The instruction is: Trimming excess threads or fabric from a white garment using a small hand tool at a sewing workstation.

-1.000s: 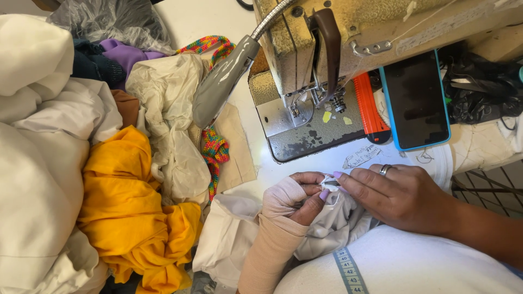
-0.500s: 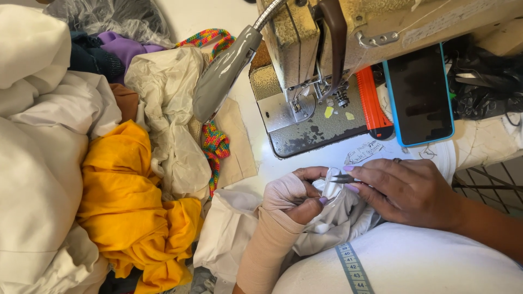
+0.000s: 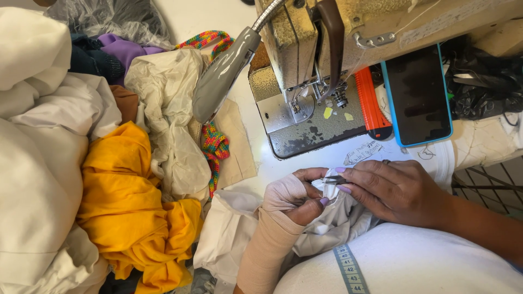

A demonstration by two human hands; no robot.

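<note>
Bandaged left hand (image 3: 291, 198) grip pinched on crumpled white fabric piece (image 3: 338, 220) at lap edge below tabletop, right hand (image 3: 395, 190) grip closed on small dark metal tool (image 3: 335, 178) touching fabric, beige sewing machine (image 3: 327, 60) behind

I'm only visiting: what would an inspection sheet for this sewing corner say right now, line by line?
Surface: pale table, bare strip in front of the sewing machine, some pen marks on it.
Job's things: white cloth bunched at the table edge; small dark tool at its fold.
Clutter: yellow fabric, white bundles, cream cloth, purple cloth, multicoloured cord, phone in blue case, orange tool, tape measure.
Grips: left hand, wrapped in a beige bandage, pinches the cloth; right hand holds the tool.
Cables: dark tangle at far right, unclear.
Surroundings: grey lamp on a flexible neck.
</note>
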